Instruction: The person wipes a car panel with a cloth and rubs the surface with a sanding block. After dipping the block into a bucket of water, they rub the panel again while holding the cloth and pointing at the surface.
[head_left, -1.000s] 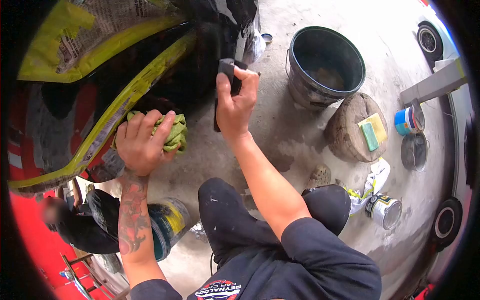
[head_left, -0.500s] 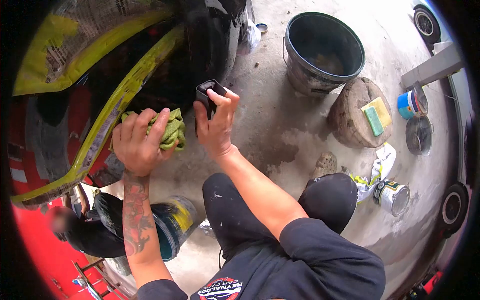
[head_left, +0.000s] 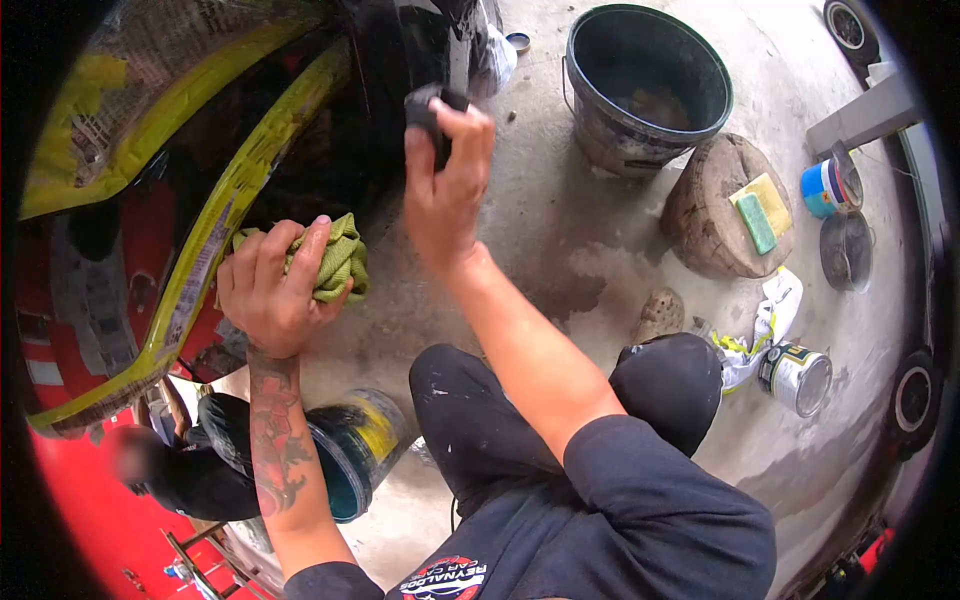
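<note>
My left hand (head_left: 272,295) is closed round a bunched green cloth (head_left: 342,262), beside the dark glossy car panel (head_left: 310,165). My right hand (head_left: 447,200) pinches a folded piece of black sandpaper (head_left: 424,112) between thumb and fingers. It is at the lower edge of the black bodywork (head_left: 405,50); motion blur hides whether the sandpaper touches it. Yellow masking tape (head_left: 222,215) runs along the panel to the left of the cloth.
A large black bucket (head_left: 590,140) stands near a wooden stump (head_left: 700,215) bearing a green sponge (head_left: 756,222). Paint cans (head_left: 798,380) and a wheel (head_left: 912,398) are on the right. Another bucket (head_left: 345,470) and a crouching person (head_left: 195,470) are at lower left.
My right hand has moved up along the bodywork with the sandpaper, away from my left hand. My left hand keeps its hold on the cloth, and the view has shifted slightly.
</note>
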